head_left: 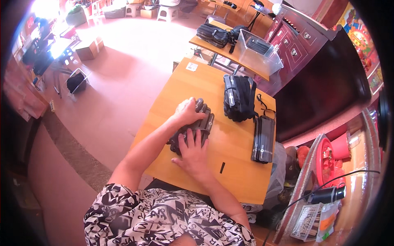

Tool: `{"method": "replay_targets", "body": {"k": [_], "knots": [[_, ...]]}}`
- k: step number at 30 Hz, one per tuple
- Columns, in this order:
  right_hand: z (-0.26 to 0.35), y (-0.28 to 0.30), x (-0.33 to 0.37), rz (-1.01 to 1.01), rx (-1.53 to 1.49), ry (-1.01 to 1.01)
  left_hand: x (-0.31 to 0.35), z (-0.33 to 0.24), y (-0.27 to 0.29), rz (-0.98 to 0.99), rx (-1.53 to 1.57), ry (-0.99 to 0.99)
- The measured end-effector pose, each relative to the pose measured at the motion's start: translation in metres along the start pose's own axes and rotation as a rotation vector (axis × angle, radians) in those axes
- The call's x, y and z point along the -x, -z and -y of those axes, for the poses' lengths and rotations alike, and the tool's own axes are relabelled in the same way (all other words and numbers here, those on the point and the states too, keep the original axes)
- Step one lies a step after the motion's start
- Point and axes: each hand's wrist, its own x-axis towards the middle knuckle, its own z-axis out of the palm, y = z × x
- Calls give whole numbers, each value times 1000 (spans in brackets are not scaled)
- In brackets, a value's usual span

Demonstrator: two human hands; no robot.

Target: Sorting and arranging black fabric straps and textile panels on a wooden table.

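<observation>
On the yellow wooden table in front of me lies a bundle of long dark grey strips [203,125], slanted away from my body. My left hand [187,112] is closed round its far left end, with the thumb reaching across the top. Over the near part of the bundle, my right hand [192,152] rests with its fingers spread. Both hands hide portions of the bundle, and what the strips are I cannot make out. Farther right stands a larger strapped bundle of dark strips [234,98]. Nearer its side of the table lies a flat stack of dark strips [263,139].
A short black strip [222,167] lies near my right forearm. Behind the table, a bench [223,50] carries black bundles and a clear plastic bin [258,53]. A dark cabinet [320,86] borders the right. A cardboard box [90,49] sits on the floor at far left.
</observation>
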Motion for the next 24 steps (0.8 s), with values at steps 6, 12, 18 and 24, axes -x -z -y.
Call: {"method": "replay_targets", "body": {"k": [6,12,18,24], "knots": [[-9,-7,3,-35,0,23,-13,32,-9,58,386,107],[-24,-16,5,-126,-82,48,-8,46,6,147,634,199],[-40,-8,1,-124,-140,75,12,21,35,147,961,13],[-36,-6,-6,-85,-155,95,60,21,45,-155,1173,-36]]}}
